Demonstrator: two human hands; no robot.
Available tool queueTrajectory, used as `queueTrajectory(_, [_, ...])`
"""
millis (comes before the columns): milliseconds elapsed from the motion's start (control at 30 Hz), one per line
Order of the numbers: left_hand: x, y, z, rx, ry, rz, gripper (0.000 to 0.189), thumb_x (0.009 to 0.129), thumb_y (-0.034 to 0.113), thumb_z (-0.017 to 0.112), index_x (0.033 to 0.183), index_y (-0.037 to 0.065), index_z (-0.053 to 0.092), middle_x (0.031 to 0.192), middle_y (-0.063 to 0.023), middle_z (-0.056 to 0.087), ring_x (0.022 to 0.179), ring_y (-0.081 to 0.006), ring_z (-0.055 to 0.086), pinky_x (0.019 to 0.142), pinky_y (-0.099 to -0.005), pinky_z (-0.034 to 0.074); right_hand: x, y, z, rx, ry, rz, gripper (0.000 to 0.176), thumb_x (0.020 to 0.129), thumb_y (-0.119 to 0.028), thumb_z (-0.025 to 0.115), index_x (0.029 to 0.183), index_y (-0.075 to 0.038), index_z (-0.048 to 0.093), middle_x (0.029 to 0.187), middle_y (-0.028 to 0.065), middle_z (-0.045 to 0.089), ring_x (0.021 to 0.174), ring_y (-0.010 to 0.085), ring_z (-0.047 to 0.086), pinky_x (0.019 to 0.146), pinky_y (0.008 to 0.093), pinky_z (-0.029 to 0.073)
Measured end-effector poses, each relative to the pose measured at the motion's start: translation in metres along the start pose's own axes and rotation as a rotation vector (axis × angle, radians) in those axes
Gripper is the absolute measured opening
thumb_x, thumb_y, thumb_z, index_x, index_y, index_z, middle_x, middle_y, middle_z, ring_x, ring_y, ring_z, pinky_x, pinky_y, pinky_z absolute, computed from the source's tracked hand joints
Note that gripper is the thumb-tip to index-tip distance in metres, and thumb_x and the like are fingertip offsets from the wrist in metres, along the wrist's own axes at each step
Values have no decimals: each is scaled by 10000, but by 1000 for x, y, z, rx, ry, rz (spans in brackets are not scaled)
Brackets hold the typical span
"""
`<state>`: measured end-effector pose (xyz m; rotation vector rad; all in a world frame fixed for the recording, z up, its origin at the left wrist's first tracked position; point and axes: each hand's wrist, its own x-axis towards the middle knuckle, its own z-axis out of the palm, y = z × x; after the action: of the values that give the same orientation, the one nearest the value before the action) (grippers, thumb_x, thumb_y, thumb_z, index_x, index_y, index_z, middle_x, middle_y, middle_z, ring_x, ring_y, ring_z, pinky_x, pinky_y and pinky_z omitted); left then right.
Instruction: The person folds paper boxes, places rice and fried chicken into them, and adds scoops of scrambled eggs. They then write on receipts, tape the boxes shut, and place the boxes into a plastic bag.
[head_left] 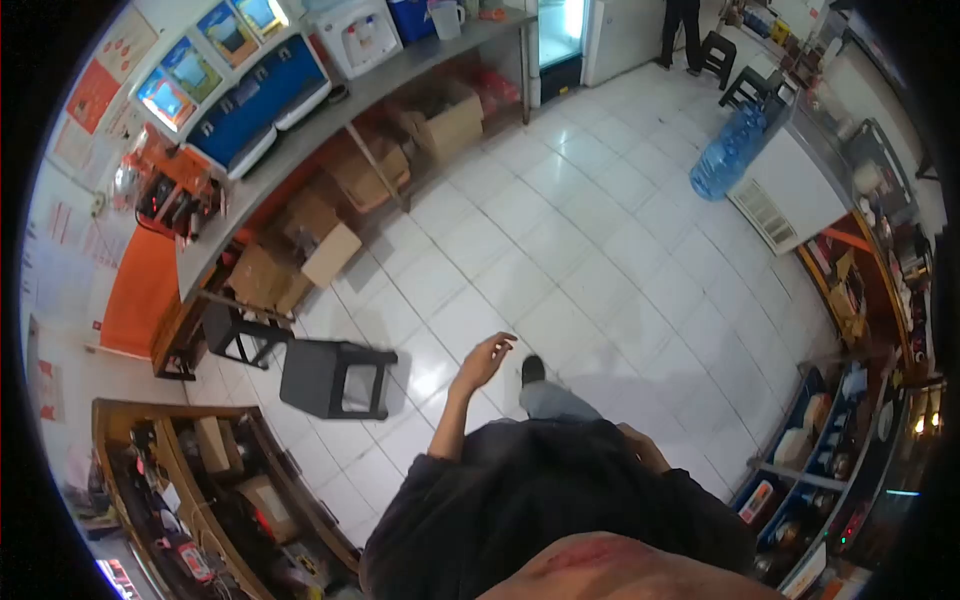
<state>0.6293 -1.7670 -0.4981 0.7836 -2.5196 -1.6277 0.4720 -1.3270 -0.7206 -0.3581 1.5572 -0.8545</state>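
My left hand (487, 360) hangs in the air ahead of my body, over the tiled floor, with its fingers loosely stretched and nothing in them. Nearest to it is a dark grey plastic stool (325, 378), standing to its left and apart from it. My right hand (635, 437) shows only in part at my right side, beside my dark shirt; its fingers are hidden. One shoe (532, 369) and a grey trouser leg show below me on the white tiles (560, 250).
A long metal counter (400, 75) with cardboard boxes (440, 115) beneath runs along the left. A second stool (243, 335) stands by it. Wooden shelves (215, 480) are at lower left. On the right are blue water jugs (722, 160), a white chest freezer (790, 180) and shelving. Someone's legs (681, 35) show far back.
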Motion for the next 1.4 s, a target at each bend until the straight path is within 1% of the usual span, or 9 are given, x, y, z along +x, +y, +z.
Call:
queueTrajectory(33, [31,15,-20,-18,27,40,228,976,152,500,1180,83,576,1048,-147,679,983,-272,660,834,-373,514,46,-53,-23,-303,84,291,418,869,-297,693,1133,23,642,979,124,703,779,206,663,701,338,544])
queueTrajectory(167, [117,19,-104,-181,159,31,238,988,163,498,1194,69,573,1052,-143,675,981,-248,660,837,-368,517,126,-319,-61,383,151,90,275,831,-267,739,821,3,691,711,96,674,603,146,629,545,292,513])
queueTrajectory(300, [208,-52,-172,-285,241,-100,219,1004,159,479,1154,53,598,1032,-102,675,976,-198,652,823,-315,515,247,-467,-116,-35,263,-129,277,832,-285,722,802,-12,684,674,76,654,607,158,619,582,308,527])
queueTrajectory(367, [251,-64,-207,-252,225,-93,218,1010,181,477,1121,45,607,1013,-95,674,961,-190,651,815,-311,516,306,-474,-137,-205,310,-267,332,814,-343,743,874,-21,688,668,55,660,629,181,627,600,318,513])
queueTrajectory(500, [430,-17,-286,-151,9,-20,264,1014,241,476,1013,7,597,957,-90,666,869,-182,630,780,-320,510,367,-403,-163,-314,54,-37,372,893,-289,655,1158,-29,642,1245,165,581,1076,200,579,927,370,451])
queueTrajectory(767, [786,48,-336,46,-171,264,207,985,212,489,988,46,611,901,-109,643,843,-229,621,764,-351,482,365,-429,-176,149,416,400,319,878,-213,643,1151,-49,634,1101,144,634,981,200,613,872,359,485])
queueTrajectory(967, [1060,87,-410,-37,267,579,159,897,121,565,1015,35,628,972,-173,643,873,-298,620,793,-380,480,463,-556,-236,35,654,396,294,866,-156,633,1146,-65,629,994,129,674,910,201,638,830,350,510])
queueTrajectory(1267, [1415,77,-529,600,1196,265,381,906,293,626,1108,-29,594,1071,-195,637,1041,-355,599,866,-470,472,559,-862,-316,132,1031,27,329,875,-129,622,1203,-107,597,919,97,672,811,184,626,691,327,518])
queueTrajectory(1400, [1432,84,-548,320,812,-25,462,911,390,596,1156,-2,576,1142,-190,615,1063,-389,589,895,-473,462,564,-876,-272,84,1072,238,279,878,-123,616,1156,-100,627,830,87,667,718,156,611,628,294,498])
